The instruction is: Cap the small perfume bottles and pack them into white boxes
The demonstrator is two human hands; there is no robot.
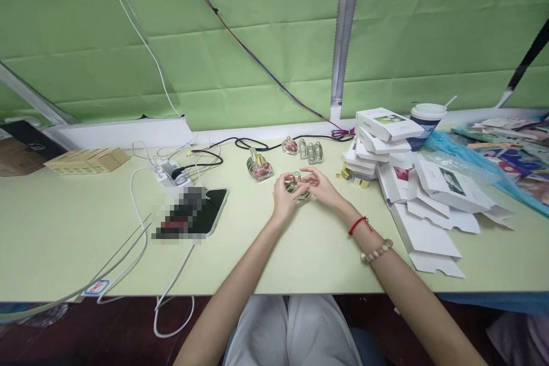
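Between my two hands stands a small glass perfume bottle (303, 195) with a pale metallic neck on top. My left hand (285, 196) curls round its left side, and my right hand (319, 187) grips it from the right with the fingertips near the neck. The fingers cover much of the bottle. Just behind and to the left are perfume bottles with pink contents (259, 169). Farther back sit a round pink bottle (290, 145) and several clear bottles (315, 152). Gold caps (363, 183) lie right of my right hand.
Stacked white boxes (377, 131) and flattened white cartons (429, 229) occupy the right side, with a lidded paper cup (426, 120) behind. A phone (217, 211), a power strip (171, 174) and loose white cables lie left. Cardboard boxes (88, 161) stand far left.
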